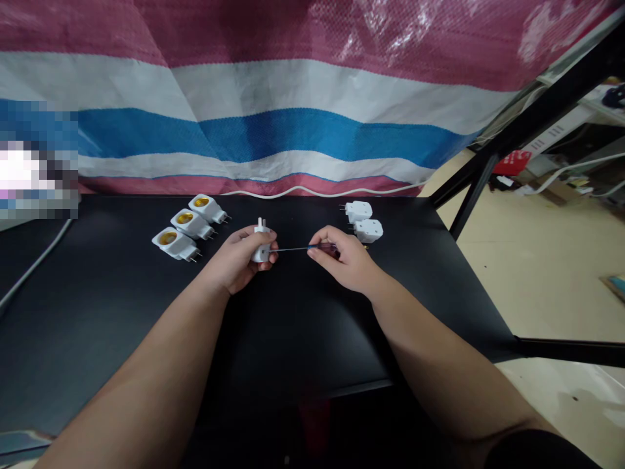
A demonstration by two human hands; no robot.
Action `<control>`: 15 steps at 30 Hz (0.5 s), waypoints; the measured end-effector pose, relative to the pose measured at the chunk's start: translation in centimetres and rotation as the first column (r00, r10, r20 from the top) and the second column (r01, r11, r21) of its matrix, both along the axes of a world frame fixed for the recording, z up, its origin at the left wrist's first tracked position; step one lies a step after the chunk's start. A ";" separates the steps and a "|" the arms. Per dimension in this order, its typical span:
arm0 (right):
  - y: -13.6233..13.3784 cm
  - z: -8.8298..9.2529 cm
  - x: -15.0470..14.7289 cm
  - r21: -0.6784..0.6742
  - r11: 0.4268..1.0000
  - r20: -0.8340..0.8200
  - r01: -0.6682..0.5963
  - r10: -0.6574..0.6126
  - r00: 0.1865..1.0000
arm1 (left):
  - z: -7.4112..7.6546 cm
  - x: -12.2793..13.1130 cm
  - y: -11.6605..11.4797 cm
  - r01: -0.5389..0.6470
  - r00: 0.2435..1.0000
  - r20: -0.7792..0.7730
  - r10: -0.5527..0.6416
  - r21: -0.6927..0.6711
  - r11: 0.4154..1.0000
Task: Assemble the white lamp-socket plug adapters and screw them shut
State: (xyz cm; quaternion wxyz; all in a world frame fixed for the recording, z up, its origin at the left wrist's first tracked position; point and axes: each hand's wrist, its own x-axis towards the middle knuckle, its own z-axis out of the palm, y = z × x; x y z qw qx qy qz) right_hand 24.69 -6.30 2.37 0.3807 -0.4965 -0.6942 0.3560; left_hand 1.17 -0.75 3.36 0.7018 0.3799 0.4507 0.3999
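In our left hand [238,258] we are gripping a small white plastic plug adapter [259,256], probably handling light, stiff and slick, so its sides are likely offering the best hold; opposite, our right hand [344,257] is pinching a thin-shafted metal screwdriver [293,249] by its dark-red handle.

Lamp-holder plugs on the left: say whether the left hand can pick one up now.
Probably not straight away: the left hand grips a white plug adapter, though nothing visible blocks its way to the lamp-holder plugs.
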 end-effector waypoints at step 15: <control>0.2 0.3 0.6 -0.056 0.997 0.008 -0.060 0.060 0.998 | -1.2 0.2 -0.2 0.015 0.989 -0.147 0.013 0.187 0.982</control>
